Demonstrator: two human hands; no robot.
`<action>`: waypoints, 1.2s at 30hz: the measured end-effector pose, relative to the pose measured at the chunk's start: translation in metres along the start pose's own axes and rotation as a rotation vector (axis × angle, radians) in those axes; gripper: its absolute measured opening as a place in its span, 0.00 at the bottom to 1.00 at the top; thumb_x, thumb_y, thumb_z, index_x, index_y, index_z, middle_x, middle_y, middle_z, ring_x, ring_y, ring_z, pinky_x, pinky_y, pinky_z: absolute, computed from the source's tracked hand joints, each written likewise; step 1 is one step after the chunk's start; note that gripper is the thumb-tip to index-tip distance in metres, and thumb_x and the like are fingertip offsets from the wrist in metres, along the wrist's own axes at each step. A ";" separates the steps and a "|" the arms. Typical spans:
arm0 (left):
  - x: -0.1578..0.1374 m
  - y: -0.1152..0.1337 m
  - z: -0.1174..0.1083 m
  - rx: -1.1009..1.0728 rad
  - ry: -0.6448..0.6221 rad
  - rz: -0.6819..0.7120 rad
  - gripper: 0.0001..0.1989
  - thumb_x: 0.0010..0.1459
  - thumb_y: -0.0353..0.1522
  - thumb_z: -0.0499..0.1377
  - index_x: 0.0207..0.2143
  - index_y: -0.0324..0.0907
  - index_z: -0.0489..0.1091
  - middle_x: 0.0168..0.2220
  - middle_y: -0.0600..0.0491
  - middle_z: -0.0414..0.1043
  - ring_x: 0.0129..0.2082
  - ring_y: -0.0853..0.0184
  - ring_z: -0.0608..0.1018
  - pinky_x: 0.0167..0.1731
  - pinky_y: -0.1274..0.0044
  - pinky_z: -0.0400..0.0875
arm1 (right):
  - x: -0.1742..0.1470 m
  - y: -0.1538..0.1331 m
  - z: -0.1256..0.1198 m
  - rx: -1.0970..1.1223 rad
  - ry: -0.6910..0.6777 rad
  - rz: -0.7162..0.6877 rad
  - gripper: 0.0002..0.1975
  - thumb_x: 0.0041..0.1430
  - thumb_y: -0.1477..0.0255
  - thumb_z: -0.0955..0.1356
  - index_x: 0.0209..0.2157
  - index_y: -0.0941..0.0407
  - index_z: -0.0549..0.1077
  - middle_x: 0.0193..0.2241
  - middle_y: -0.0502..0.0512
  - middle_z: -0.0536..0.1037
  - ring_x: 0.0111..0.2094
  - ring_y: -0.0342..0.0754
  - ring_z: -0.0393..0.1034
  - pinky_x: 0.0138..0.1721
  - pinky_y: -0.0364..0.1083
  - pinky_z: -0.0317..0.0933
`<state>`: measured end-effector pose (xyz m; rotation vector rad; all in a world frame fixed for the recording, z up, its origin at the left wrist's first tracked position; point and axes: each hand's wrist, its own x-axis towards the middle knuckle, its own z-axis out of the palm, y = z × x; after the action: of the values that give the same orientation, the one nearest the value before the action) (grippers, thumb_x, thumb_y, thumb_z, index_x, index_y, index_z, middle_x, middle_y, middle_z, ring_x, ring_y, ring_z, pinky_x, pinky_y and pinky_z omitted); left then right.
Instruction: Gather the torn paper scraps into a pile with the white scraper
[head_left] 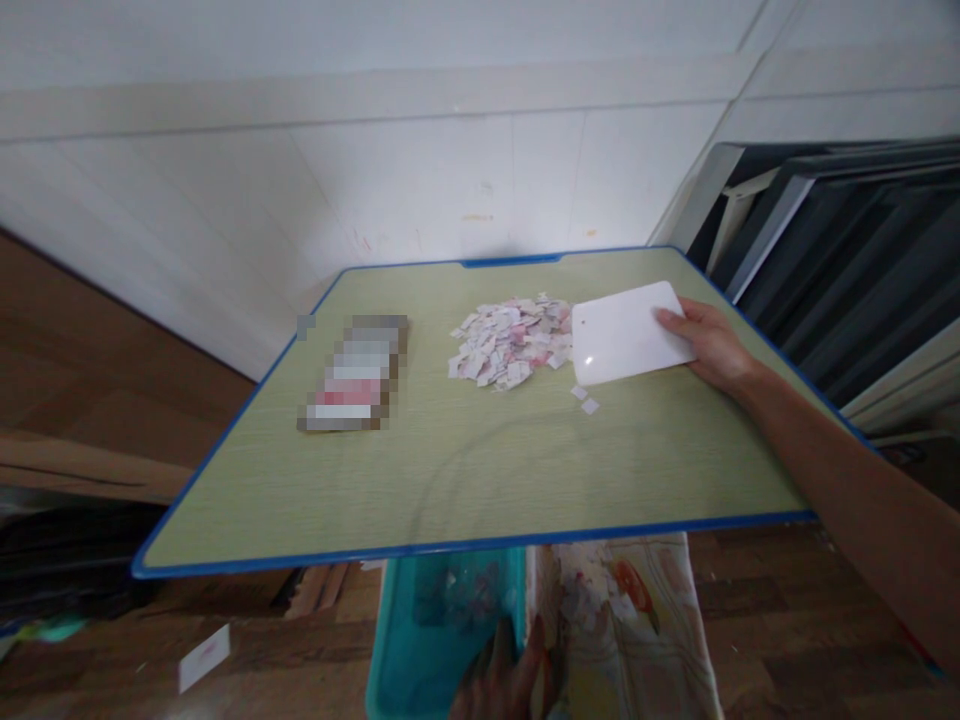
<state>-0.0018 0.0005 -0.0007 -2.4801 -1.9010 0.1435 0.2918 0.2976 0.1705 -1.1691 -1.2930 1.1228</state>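
Observation:
My right hand (711,340) is closed on the right end of a white flat plastic sheet (628,335), thumb on top. The sheet's left edge touches or nearly touches a pile of small white and pinkish paper pieces (510,340) on the table. Two loose paper pieces (585,400) lie just below the sheet. Low in the view, my left hand (499,675) is below the table's front edge, at the right side of a teal plastic bin (382,640). It is dark and blurred, and whether its fingers hold anything is unclear.
The light-green table (480,490) has a blue rim. A pixelated flat object (352,375) lies on its left. Beneath are scraps on a patterned cloth (637,660) and a white card (204,657) on the wooden floor. Dark panels (847,230) lean at right; brown cardboard (97,370) stands left.

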 end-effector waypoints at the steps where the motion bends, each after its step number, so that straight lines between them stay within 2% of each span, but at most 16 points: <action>1: 0.000 0.000 0.001 0.006 0.000 0.007 0.34 0.42 0.24 0.59 0.50 0.59 0.56 0.43 0.50 0.71 0.28 0.68 0.74 0.26 0.80 0.70 | -0.001 -0.001 0.000 -0.016 -0.015 0.008 0.11 0.45 0.62 0.68 0.30 0.53 0.72 0.26 0.51 0.75 0.21 0.43 0.67 0.22 0.44 0.60; 11: 0.001 -0.004 0.005 -0.034 0.004 0.052 0.30 0.45 0.29 0.59 0.50 0.57 0.56 0.42 0.49 0.71 0.28 0.67 0.75 0.24 0.80 0.70 | -0.008 -0.009 0.001 -0.022 -0.086 0.078 0.12 0.44 0.63 0.69 0.31 0.55 0.73 0.23 0.51 0.73 0.18 0.42 0.64 0.18 0.41 0.56; 16: 0.001 -0.004 0.007 -0.008 0.020 0.031 0.35 0.41 0.24 0.60 0.50 0.60 0.56 0.42 0.51 0.71 0.28 0.69 0.74 0.25 0.80 0.70 | -0.013 -0.014 0.002 -0.034 -0.175 0.145 0.11 0.45 0.65 0.69 0.32 0.55 0.74 0.22 0.50 0.74 0.19 0.42 0.65 0.19 0.41 0.57; 23: 0.000 -0.003 0.006 -0.044 0.022 0.039 0.31 0.43 0.31 0.61 0.50 0.58 0.57 0.42 0.49 0.71 0.28 0.67 0.74 0.25 0.79 0.70 | -0.021 -0.020 0.005 -0.029 -0.367 0.232 0.11 0.44 0.66 0.70 0.32 0.55 0.75 0.23 0.49 0.75 0.20 0.41 0.67 0.18 0.39 0.58; 29: 0.000 -0.002 0.003 -0.022 0.057 0.015 0.31 0.43 0.28 0.61 0.49 0.59 0.58 0.41 0.52 0.72 0.27 0.68 0.74 0.25 0.79 0.70 | -0.028 -0.025 0.009 -0.062 -0.547 0.343 0.15 0.43 0.65 0.70 0.33 0.58 0.75 0.24 0.53 0.77 0.21 0.45 0.70 0.19 0.41 0.61; 36: 0.000 -0.004 0.004 -0.034 0.000 0.033 0.30 0.45 0.33 0.60 0.50 0.58 0.56 0.43 0.49 0.71 0.27 0.68 0.74 0.24 0.79 0.70 | -0.032 -0.024 0.009 -0.066 -0.630 0.354 0.13 0.44 0.66 0.69 0.33 0.57 0.75 0.23 0.52 0.77 0.20 0.44 0.70 0.18 0.40 0.61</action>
<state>-0.0057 0.0017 -0.0050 -2.5344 -1.8787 0.1118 0.2821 0.2635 0.1912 -1.1632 -1.6360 1.8201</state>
